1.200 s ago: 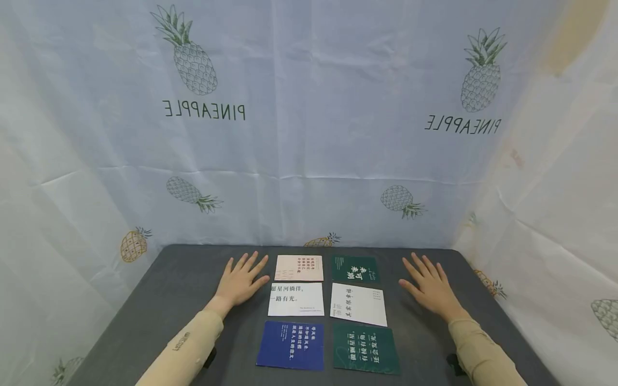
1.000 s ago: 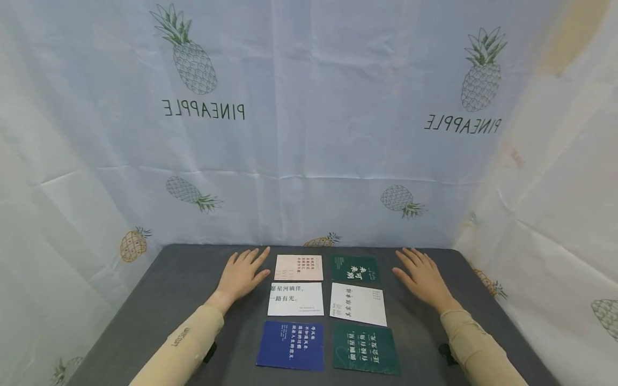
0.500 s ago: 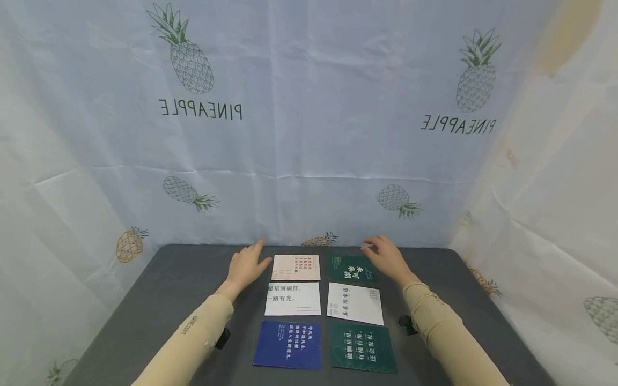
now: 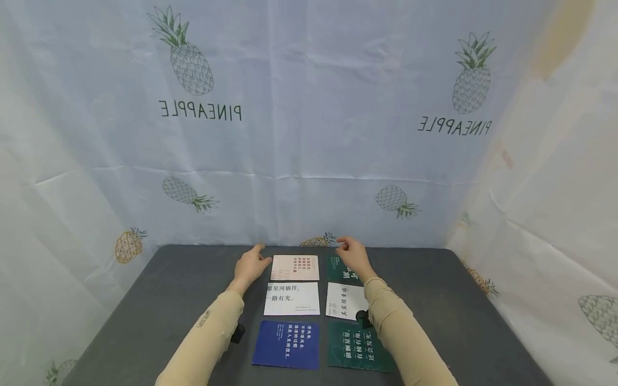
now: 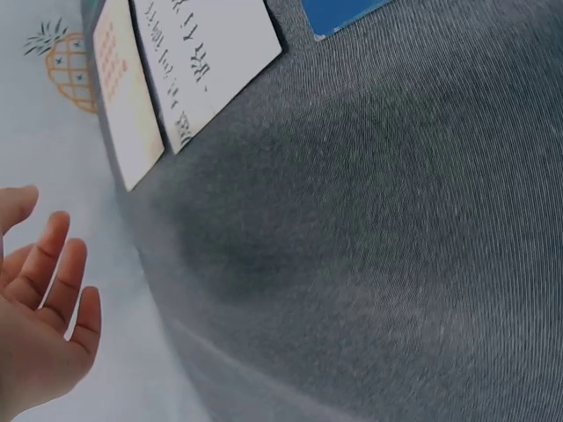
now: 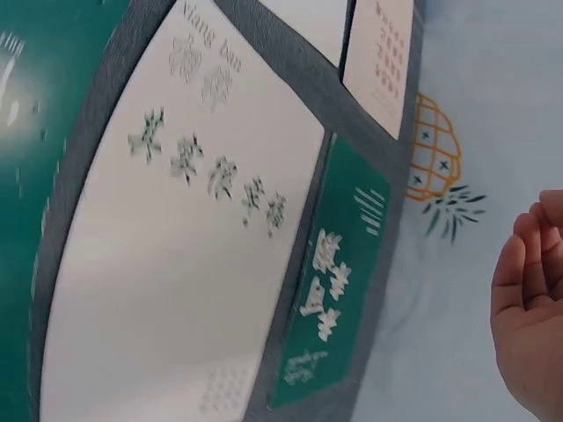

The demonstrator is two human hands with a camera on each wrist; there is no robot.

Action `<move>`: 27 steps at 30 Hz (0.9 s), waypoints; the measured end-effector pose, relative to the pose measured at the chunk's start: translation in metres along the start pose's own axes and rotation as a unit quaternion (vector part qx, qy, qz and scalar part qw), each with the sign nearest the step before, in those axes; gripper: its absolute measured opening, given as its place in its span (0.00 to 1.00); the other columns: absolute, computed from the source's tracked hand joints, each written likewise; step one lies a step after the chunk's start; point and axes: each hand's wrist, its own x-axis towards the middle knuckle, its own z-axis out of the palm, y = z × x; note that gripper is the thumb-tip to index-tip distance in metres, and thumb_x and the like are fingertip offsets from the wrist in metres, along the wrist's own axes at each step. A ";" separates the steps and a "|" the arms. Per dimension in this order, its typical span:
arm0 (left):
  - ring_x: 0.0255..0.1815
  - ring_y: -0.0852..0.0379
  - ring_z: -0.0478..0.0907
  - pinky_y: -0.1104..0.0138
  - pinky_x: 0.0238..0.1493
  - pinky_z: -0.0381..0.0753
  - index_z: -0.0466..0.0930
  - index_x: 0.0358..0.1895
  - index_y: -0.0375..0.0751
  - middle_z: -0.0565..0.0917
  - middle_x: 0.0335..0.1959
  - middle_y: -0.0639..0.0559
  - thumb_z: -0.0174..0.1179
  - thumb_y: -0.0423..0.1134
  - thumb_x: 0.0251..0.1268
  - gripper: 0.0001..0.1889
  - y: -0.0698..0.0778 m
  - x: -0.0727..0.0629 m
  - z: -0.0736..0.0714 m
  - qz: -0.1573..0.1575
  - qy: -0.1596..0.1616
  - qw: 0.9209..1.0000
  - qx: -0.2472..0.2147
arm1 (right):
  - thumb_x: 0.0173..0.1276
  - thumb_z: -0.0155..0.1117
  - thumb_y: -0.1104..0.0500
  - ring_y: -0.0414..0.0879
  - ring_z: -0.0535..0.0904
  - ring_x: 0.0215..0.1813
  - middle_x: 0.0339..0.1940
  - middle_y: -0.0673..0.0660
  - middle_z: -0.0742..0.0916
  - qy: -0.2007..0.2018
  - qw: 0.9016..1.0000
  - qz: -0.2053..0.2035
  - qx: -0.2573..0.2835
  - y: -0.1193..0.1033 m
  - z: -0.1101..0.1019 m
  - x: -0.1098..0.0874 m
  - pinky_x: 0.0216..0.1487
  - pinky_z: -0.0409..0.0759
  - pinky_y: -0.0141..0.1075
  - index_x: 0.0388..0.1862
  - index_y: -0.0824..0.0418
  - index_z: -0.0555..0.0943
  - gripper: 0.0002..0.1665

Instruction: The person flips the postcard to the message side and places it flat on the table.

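Observation:
My right hand hangs over the back green card, covering its right part in the head view; its fingers are loosely bent and hold nothing. In the right wrist view that card lies flat beside a white card, apart from the hand. My left hand is just left of the pale pink card, thumb toward its edge. The left wrist view shows its fingers loosely bent with nothing between them. Under the pink card in the head view lies a white card with black writing.
A blue card and a second green card lie at the front of the dark grey table. My right forearm overlaps the right column of cards. A pineapple-print curtain hangs right behind the table's back edge.
My right hand has moved left from beside the cards to over the back green card, its spread fingers now bending. My left hand has shifted slightly right, fingers drawing in. The cards stay put.

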 end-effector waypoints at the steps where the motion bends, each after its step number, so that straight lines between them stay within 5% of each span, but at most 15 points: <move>1: 0.33 0.51 0.80 0.57 0.36 0.77 0.70 0.60 0.35 0.84 0.38 0.43 0.59 0.44 0.61 0.26 -0.001 0.000 0.002 -0.004 -0.001 1.000 -0.001 | 0.65 0.56 0.65 0.42 0.65 0.22 0.26 0.55 0.77 -0.001 1.000 0.007 0.005 0.000 0.004 0.000 0.26 0.65 0.33 0.52 0.64 0.78 0.16; 9: 0.38 0.47 0.81 0.54 0.40 0.78 0.72 0.58 0.34 0.84 0.41 0.40 0.57 0.43 0.63 0.23 -0.012 0.000 0.009 -0.021 0.000 1.000 0.002 | 0.68 0.48 0.64 0.41 0.61 0.19 0.25 0.57 0.80 -0.001 0.998 0.057 0.029 0.006 0.038 -0.008 0.24 0.63 0.33 0.45 0.62 0.82 0.15; 13: 0.43 0.43 0.80 0.52 0.43 0.78 0.71 0.58 0.31 0.82 0.44 0.37 0.55 0.43 0.64 0.23 -0.016 -0.003 0.012 -0.026 -0.027 0.999 -0.010 | 0.71 0.45 0.62 0.41 0.55 0.13 0.14 0.52 0.69 -0.005 0.994 0.089 0.056 0.009 0.050 -0.013 0.18 0.59 0.32 0.46 0.59 0.82 0.17; 18: 0.45 0.42 0.79 0.51 0.46 0.77 0.71 0.56 0.27 0.81 0.44 0.35 0.56 0.41 0.63 0.23 -0.016 -0.004 0.021 -0.023 -0.055 0.998 -0.034 | 0.71 0.44 0.62 0.39 0.59 0.15 0.19 0.53 0.74 0.007 0.993 0.098 0.062 0.012 0.061 -0.016 0.21 0.63 0.32 0.50 0.61 0.81 0.19; 23: 0.46 0.41 0.77 0.51 0.49 0.76 0.70 0.56 0.25 0.80 0.46 0.34 0.55 0.41 0.63 0.23 -0.013 -0.004 0.030 -0.015 -0.065 0.996 -0.057 | 0.68 0.46 0.65 0.44 0.71 0.24 0.35 0.62 0.84 0.001 0.994 0.098 0.055 0.013 0.065 -0.019 0.28 0.68 0.34 0.48 0.64 0.81 0.17; 27: 0.50 0.40 0.77 0.50 0.52 0.74 0.70 0.56 0.27 0.79 0.49 0.34 0.53 0.41 0.65 0.22 -0.013 -0.003 0.032 -0.015 -0.078 0.995 -0.068 | 0.66 0.48 0.65 0.52 0.81 0.45 0.44 0.62 0.86 -0.009 0.995 0.093 0.042 0.014 0.067 -0.021 0.40 0.76 0.40 0.45 0.65 0.82 0.16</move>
